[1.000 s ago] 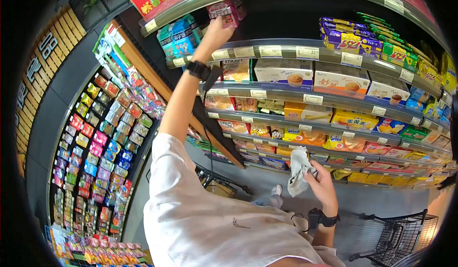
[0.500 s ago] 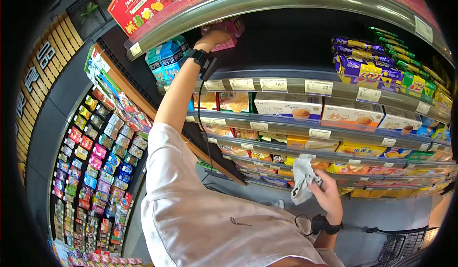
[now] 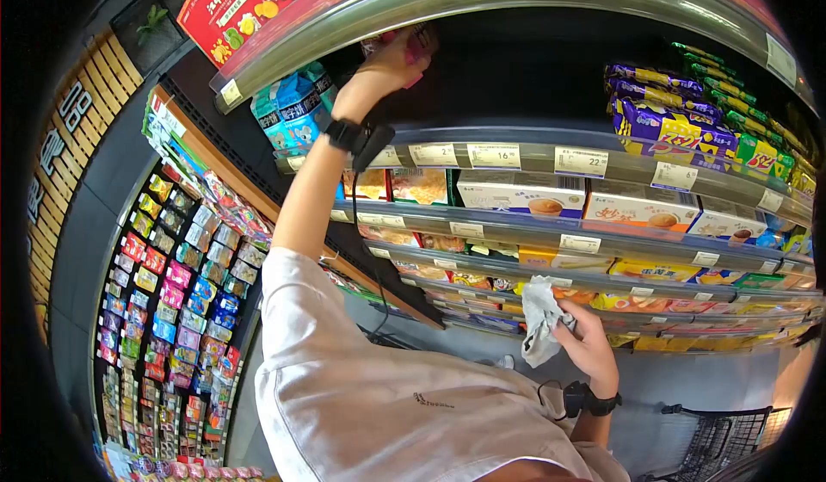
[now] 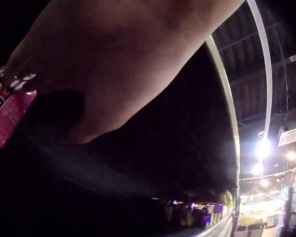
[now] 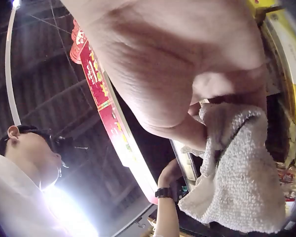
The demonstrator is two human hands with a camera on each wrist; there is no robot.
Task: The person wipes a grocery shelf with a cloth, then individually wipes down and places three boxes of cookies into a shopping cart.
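Observation:
My left hand reaches deep into the dark top shelf, over a pink snack pack. In the left wrist view the pink pack shows beyond the hand, whose thumb stands apart from it; its other fingers are lost in shadow, so I cannot tell how they lie on the pack. Blue snack bags stand left of that wrist. Lower down, my right hand pinches a crumpled grey-white terry cloth. The cloth hangs in folds from thumb and fingers in the right wrist view.
Purple wafer packs and green ones lie on the right of the top shelf. White cake boxes fill the shelf below. A price-tag rail edges the top shelf. A black shopping cart stands at lower right.
My left hand has pushed farther into the top shelf, with the pink pack now mostly behind it. The shelf appears nearer. The right hand still holds the cloth in nearly the same place.

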